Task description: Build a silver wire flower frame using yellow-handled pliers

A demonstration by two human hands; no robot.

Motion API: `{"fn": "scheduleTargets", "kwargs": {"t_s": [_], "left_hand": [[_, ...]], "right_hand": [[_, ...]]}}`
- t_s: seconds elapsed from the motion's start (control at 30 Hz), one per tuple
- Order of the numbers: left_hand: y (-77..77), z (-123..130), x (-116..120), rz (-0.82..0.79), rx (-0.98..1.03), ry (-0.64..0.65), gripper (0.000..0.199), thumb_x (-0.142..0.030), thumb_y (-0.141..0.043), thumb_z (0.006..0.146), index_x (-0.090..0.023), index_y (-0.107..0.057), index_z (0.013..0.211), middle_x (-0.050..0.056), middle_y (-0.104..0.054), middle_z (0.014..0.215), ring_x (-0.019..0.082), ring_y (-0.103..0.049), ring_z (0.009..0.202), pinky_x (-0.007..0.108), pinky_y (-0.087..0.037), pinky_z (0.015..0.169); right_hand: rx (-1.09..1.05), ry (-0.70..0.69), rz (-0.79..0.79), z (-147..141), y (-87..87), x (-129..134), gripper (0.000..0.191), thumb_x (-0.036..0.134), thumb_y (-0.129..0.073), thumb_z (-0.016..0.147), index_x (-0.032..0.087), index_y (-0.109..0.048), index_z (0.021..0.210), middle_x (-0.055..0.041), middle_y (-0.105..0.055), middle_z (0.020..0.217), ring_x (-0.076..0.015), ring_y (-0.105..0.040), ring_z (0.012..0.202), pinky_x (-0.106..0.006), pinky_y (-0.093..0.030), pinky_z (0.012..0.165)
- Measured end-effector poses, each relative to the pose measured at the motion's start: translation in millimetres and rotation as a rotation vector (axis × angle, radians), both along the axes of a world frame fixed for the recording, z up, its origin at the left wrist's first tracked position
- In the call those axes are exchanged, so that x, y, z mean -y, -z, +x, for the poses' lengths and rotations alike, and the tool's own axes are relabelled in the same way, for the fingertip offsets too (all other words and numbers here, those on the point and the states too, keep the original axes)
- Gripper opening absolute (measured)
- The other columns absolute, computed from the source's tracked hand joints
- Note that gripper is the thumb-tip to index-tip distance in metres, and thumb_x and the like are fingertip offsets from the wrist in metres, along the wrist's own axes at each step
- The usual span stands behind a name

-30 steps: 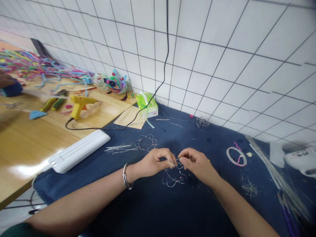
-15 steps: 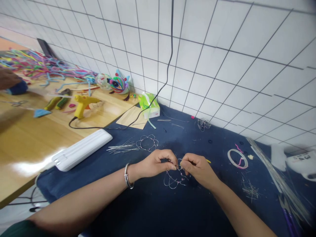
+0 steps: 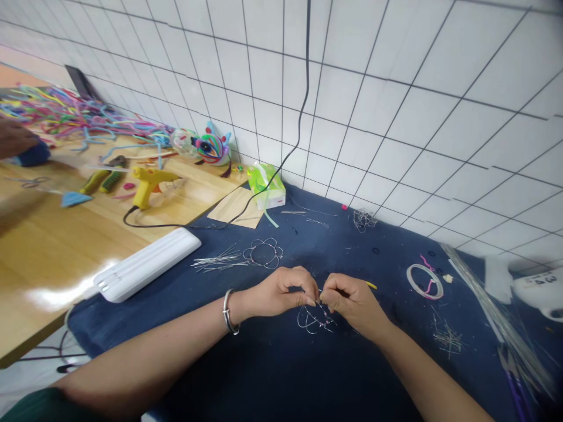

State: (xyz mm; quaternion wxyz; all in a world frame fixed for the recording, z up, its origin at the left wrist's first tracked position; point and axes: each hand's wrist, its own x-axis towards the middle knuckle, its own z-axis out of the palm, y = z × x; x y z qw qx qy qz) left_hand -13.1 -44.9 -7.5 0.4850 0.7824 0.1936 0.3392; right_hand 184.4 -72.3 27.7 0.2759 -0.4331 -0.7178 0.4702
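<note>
I pinch a wire flower (image 3: pixel 326 322) between my hands, its loops and pink beads hanging just below my fingertips. My left hand (image 3: pixel 291 291) has thumb and finger closed on the wire. My right hand (image 3: pixel 352 302) is pinched on it too. My fingertips are very near each other; I can't tell if they touch.

Dark blue cloth (image 3: pixel 264 363) spreads out under me, and there is room to move between my arms. Past my left hand, another flower (image 3: pixel 252 254) sits beside some straight wires (image 3: pixel 220 259). Further left, a white box (image 3: pixel 149 264) lies along the edge where the cloth meets the wood table (image 3: pixel 53 246). A yellow glue gun (image 3: pixel 147 186) is on the wood.

Beyond my hands, a tissue pack (image 3: pixel 269 190) and a wire tangle (image 3: pixel 364 220) are near the wall (image 3: pixel 352 88), where the cloth stops. Right of my right hand, after a stretch of cloth, come a tape roll (image 3: pixel 410 281) and wire bits (image 3: pixel 447 337). Long wires (image 3: pixel 492 308) and a purple-handled tool (image 3: pixel 514 378) fill the far right side.
</note>
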Motion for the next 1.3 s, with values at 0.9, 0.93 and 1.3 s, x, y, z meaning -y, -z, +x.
{"fn": "scheduleTargets", "kwargs": {"t_s": [0.9,0.93,1.3], "left_hand": [[-3.7,6.6,3.5,-0.13,-0.05,0.048,0.014,-0.021,-0.061,0.077,-0.012,-0.065,0.088,0.006,-0.065,0.082,0.012,-0.06,0.074,0.023,-0.048,0.069],[-3.7,7.6,4.0,-0.129,-0.047,0.056,0.015,-0.021,-0.061,0.078,-0.012,-0.065,0.088,0.007,-0.066,0.083,0.012,-0.061,0.075,0.024,-0.048,0.07],[10.2,11.6,-0.3,-0.334,0.155,-0.283,0.017,-0.021,-0.064,0.075,-0.014,-0.05,0.082,0.001,-0.058,0.073,0.009,-0.052,0.064,0.021,-0.042,0.06]], "right_hand": [[-0.178,0.143,-0.247,-6.1,24.0,-2.8,0.033,0.047,-0.053,0.079,0.017,-0.05,0.065,0.0056,-0.046,0.05,-0.0068,-0.041,0.047,-0.019,-0.033,0.048],[-0.2,0.15,-0.282,-6.9,25.3,-2.6,0.033,0.048,-0.052,0.079,0.017,-0.05,0.066,0.0055,-0.047,0.05,-0.0068,-0.042,0.046,-0.019,-0.032,0.047],[-0.056,0.135,-0.107,-1.3,22.3,-7.1,0.022,0.038,-0.053,0.08,0.017,-0.056,0.076,0.003,-0.051,0.064,-0.0089,-0.05,0.058,-0.02,-0.04,0.056]]}}
